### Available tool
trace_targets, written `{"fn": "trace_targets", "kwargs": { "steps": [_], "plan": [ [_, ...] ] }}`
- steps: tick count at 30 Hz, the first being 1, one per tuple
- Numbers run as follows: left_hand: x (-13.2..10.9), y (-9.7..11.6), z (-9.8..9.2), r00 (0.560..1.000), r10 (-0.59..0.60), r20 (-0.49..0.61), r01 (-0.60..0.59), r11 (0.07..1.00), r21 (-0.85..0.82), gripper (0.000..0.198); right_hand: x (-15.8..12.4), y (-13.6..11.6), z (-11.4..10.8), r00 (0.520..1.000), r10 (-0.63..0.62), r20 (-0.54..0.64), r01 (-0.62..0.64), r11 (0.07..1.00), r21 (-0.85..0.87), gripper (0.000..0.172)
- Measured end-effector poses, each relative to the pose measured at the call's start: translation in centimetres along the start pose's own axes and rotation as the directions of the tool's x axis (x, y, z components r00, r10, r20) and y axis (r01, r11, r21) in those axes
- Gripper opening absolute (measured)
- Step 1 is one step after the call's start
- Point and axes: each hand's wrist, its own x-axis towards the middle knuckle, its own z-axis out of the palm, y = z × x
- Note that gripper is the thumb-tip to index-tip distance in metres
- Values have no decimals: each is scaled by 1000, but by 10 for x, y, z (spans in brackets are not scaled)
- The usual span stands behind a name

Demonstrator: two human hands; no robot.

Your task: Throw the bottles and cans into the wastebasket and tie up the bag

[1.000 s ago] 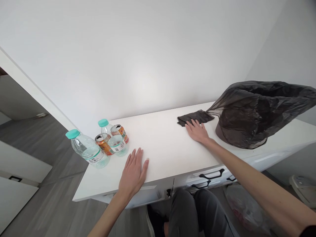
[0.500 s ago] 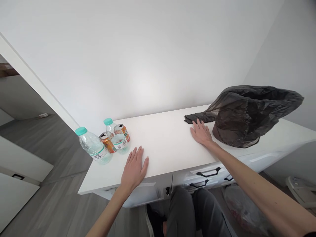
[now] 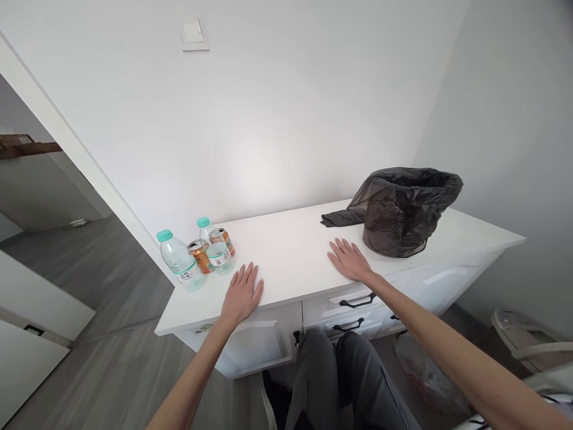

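Bottle caps (image 3: 164, 235) are turquoise, cans (image 3: 202, 258) orange, the bag (image 3: 385, 222) black.

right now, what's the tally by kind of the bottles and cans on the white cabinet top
Teal-capped bottles: 2
Orange cans: 2
Total: 4

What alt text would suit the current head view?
A person's left hand and right hand rest palms down on a white cabinet. Two bottles and two cans stand near the left, a dark bag near the right.
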Motion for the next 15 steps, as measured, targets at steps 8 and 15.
{"fn": "trace_targets", "kwargs": {
  "steps": [8,15],
  "plan": [
    [0,3,-2,998,-45,37,44,999,13,61,-27,1,-10,999,-28,38,27,999,20,74],
    [-2,3,-2,998,-44,36,43,999,19,61,-36,-1,-10,999,-31,21,30,999,22,72]
  ]
}}
